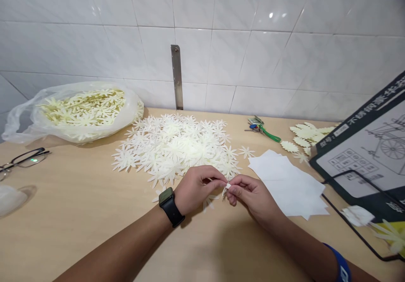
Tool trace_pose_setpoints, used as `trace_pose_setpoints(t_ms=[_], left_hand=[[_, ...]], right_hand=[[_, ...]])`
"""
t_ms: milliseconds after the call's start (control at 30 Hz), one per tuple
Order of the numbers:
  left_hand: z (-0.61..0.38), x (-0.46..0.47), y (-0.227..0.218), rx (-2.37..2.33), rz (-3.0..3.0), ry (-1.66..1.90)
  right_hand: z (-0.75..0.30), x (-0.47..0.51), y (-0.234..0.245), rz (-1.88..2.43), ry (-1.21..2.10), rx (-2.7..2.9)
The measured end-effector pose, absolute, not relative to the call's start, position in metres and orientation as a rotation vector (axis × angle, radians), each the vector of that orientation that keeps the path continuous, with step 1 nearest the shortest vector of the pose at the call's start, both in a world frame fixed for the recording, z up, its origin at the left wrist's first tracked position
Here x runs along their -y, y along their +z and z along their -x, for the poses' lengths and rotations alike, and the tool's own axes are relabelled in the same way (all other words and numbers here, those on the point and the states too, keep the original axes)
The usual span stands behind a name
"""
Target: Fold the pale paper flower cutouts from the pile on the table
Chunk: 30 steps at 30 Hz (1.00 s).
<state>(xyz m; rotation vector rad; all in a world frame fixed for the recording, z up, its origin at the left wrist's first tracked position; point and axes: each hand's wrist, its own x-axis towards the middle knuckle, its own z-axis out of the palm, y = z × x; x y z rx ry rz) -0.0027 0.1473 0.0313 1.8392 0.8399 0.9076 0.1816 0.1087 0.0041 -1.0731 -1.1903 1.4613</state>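
My left hand (196,188) and my right hand (249,195) meet over the wooden table (79,214), both pinched on one small pale flower cutout (227,186) held between the fingertips. Just beyond them lies a spread pile of white flower cutouts (174,145). Another loose cutout (209,201) rests on the table under my hands. A black watch sits on my left wrist and a blue band on my right.
A clear plastic bag of yellowish cutouts (79,109) lies at the back left. Glasses (22,160) lie at the left edge. White paper sheets (287,183), keys with a green tag (262,129), leaf cutouts (303,136) and a printed box (373,147) are at the right.
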Motion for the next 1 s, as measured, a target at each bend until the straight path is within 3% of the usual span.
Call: trace_pose_setpoints(t_ms=[767,1000], left_hand=[[0.003,-0.148,0.044,-0.955,-1.35,0.833],[0.001,-0.144,0.037,-1.019,-1.563,0.824]], right_hand=[[-0.182,-0.106,0.004,1.108,1.381,1.268],[-0.181,-0.107,0.005,1.105,1.389,1.28]])
